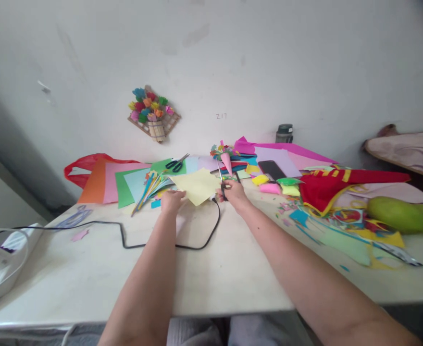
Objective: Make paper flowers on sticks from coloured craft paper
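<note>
Both forearms reach out over the tabletop [215,278] from the near edge, almost straight and converging a little. A black cable [125,240] loops across the bare surface nearer than the fingers. Its far end rises to just beside the right hand [233,193].

Judged step: scissor cut on the pale yellow paper sheet [197,186].
- To do it well, hold the sheet taut and lifted, and feed the paper into the blades rather than chasing it.
- Cut with the inner part of the blades.
- Lift clear of the cable end under the right fingers, which could get nicked.

Left hand [171,201]: palm down, fingers pressed together and pinching the sheet's near-left corner. The sheet spans the gap between the two hands and looks raised slightly off the tabletop.

Right hand: knuckles up, wrist slightly bent, fingers closed through the black handles of the scissors [221,185]. The blades point away from the fingers along the sheet's right edge. I cannot tell how far the blades gape.

Left of the left fingers lie fanned coloured paper sheets [118,185]. Beyond the fingers are spare scissors [177,165] and a pink paper cone [227,161]. Right of the right fingers are a dark phone [272,169] and paper scraps [291,214]. Farthest off, a paper-flower plaque [153,113] hangs on the wall.
</note>
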Motion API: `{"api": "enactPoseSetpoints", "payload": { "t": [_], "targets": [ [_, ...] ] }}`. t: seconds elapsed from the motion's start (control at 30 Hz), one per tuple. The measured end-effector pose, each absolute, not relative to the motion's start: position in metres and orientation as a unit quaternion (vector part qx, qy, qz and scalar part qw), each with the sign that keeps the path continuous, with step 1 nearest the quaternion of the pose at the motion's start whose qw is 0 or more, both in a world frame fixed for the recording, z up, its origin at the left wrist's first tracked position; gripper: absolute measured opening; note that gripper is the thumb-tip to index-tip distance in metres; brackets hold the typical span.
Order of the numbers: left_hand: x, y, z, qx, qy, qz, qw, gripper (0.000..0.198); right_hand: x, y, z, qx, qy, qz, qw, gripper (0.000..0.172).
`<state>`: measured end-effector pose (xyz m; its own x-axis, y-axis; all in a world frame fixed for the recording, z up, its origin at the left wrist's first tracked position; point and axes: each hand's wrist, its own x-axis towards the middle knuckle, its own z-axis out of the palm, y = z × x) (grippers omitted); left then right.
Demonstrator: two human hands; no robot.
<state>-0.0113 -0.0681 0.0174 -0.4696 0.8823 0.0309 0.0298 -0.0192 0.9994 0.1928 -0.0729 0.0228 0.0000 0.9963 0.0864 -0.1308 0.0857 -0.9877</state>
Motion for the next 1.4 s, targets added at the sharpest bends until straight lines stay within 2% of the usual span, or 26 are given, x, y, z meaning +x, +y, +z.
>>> {"api": "enactPoseSetpoints", "payload": {
  "t": [0.17, 0.33, 0.43, 0.53, 0.63, 0.9, 1.13, 1.23, 1.4],
  "targets": [
    [0.0, -0.07, 0.019, 0.322, 0.54, 0.646, 0.432, 0.012, 0.198, -0.08, 0.028, -0.425, -0.561, 0.521, 0.483, 0.027],
    [0.007, -0.069, 0.018, 0.285, 0.495, 0.665, 0.481, 0.019, 0.201, -0.081, 0.026, -0.403, -0.602, 0.536, 0.434, 0.02],
    [0.01, -0.071, 0.022, 0.31, 0.484, 0.652, 0.495, 0.017, 0.2, -0.081, 0.025, -0.393, -0.613, 0.546, 0.413, 0.018],
    [0.012, -0.075, 0.028, 0.371, 0.469, 0.635, 0.489, 0.013, 0.201, -0.081, 0.026, -0.369, -0.624, 0.559, 0.403, 0.021],
    [0.012, -0.078, 0.033, 0.382, 0.449, 0.659, 0.467, 0.019, 0.204, -0.082, 0.027, -0.339, -0.642, 0.575, 0.378, 0.025],
    [0.004, -0.071, 0.029, 0.327, 0.364, 0.731, 0.475, 0.014, 0.225, -0.087, 0.039, -0.256, -0.727, 0.598, 0.221, 0.031],
    [0.0, -0.066, 0.026, 0.272, 0.33, 0.771, 0.473, 0.01, 0.242, -0.084, 0.044, -0.289, -0.729, 0.608, 0.122, 0.034],
    [0.002, -0.066, 0.026, 0.253, 0.319, 0.778, 0.478, 0.009, 0.239, -0.084, 0.042, -0.307, -0.729, 0.602, 0.107, 0.037],
    [0.008, -0.067, 0.025, 0.251, 0.308, 0.77, 0.499, 0.01, 0.226, -0.084, 0.034, -0.301, -0.741, 0.584, 0.138, 0.04]
  ]
}}
